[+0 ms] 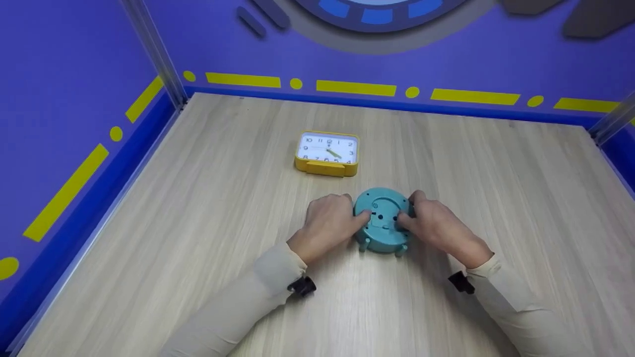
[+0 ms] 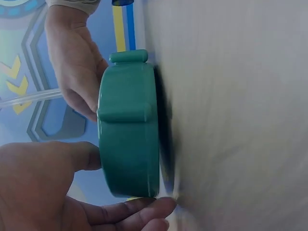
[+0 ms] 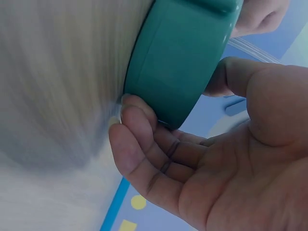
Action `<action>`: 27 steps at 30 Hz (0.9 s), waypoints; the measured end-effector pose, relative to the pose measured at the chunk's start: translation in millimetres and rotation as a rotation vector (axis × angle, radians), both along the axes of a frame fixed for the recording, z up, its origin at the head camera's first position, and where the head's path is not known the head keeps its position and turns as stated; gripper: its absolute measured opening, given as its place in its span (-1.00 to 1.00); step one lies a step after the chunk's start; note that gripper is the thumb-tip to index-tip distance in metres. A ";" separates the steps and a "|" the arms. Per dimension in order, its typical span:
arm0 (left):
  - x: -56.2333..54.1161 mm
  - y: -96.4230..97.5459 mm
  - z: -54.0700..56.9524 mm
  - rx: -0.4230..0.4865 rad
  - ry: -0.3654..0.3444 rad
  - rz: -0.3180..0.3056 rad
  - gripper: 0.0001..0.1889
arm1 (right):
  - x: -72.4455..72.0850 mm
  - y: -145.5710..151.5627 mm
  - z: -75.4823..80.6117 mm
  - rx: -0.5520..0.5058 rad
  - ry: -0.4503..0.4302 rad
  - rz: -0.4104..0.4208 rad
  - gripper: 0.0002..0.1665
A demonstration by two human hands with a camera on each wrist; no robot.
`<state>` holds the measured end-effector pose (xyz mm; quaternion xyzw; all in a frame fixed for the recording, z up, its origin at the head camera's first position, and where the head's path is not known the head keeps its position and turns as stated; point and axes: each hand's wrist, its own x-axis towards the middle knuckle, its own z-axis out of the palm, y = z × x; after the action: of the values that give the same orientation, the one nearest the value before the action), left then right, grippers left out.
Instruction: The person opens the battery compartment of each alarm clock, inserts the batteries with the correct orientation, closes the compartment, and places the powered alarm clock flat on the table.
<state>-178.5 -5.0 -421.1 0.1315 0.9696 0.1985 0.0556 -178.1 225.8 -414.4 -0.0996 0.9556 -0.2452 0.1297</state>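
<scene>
A round teal clock [image 1: 382,198] lies between my two hands with its back up and its two short feet pointing toward me. My left hand [image 1: 330,218] grips its left side, thumb on the back and fingers around the edge. On the opposite side my right hand [image 1: 441,228] holds it the same way, its thumb pressed on the back near a dark knob. In the left wrist view the teal clock [image 2: 127,154] is seen edge-on, close over the table. Curled fingers [image 3: 137,144] reach its lower edge in the right wrist view. The clock's face is hidden.
A yellow rectangular alarm clock [image 1: 327,153] lies face up farther back, just left of the teal one. The wood-grain table [image 1: 223,198] ends at blue walls [image 1: 263,59] with yellow markings at the back and left.
</scene>
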 end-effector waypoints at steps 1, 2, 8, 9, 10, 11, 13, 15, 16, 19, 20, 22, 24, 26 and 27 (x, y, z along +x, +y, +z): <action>-0.5 -0.9 1.0 0.020 -0.014 0.006 -0.47 | -0.4 1.2 0.2 -0.006 -0.001 -0.001 -0.53; -1.0 -1.8 1.8 0.044 -0.030 0.013 -0.44 | -0.6 2.3 0.6 -0.012 -0.003 -0.002 -0.53; -4.2 -8.3 5.0 0.190 -0.194 0.009 -0.36 | -2.1 7.5 2.2 -0.060 -0.032 0.001 -0.52; -4.8 -9.4 6.1 0.210 -0.238 0.006 -0.36 | -2.2 8.1 2.6 -0.065 -0.038 0.002 -0.52; -5.5 -10.2 6.7 0.229 -0.284 0.007 -0.36 | -2.1 8.6 2.9 -0.071 -0.042 0.005 -0.53; -6.1 -11.0 7.7 0.245 -0.328 0.010 -0.36 | -2.2 9.1 3.0 -0.075 -0.046 0.006 -0.53; -7.2 -12.7 9.1 0.275 -0.394 0.017 -0.36 | -2.5 9.5 3.4 -0.078 -0.050 0.005 -0.53; -7.7 -14.0 10.2 0.300 -0.428 0.028 -0.37 | -2.7 9.9 3.8 -0.076 -0.052 0.000 -0.52; -7.8 -14.1 10.5 0.310 -0.434 0.031 -0.38 | -2.4 10.2 4.0 -0.075 -0.052 -0.005 -0.52; -7.9 -14.8 11.4 0.337 -0.416 0.033 -0.41 | -0.8 9.4 6.1 -0.047 -0.024 -0.025 -0.51; -7.7 -14.7 11.9 0.343 -0.406 0.035 -0.42 | 0.3 8.8 7.1 -0.035 -0.002 -0.032 -0.51; -7.4 -14.3 12.6 0.350 -0.376 0.040 -0.44 | 3.0 6.7 9.9 -0.011 0.063 -0.046 -0.50; -7.1 -13.9 12.9 0.350 -0.338 0.042 -0.45 | 6.4 4.2 13.0 0.003 0.143 -0.057 -0.50; -6.5 -13.3 13.7 0.343 -0.293 0.042 -0.44 | 9.7 1.4 15.8 -0.011 0.208 -0.055 -0.50; -6.2 -12.9 14.1 0.339 -0.272 0.042 -0.43 | 11.4 -0.1 17.0 -0.026 0.231 -0.050 -0.50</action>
<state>-184.7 -17.9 -407.0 0.0908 0.9086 0.3756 0.1587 -166.6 225.7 -397.4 -0.1050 0.9631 -0.2475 0.0114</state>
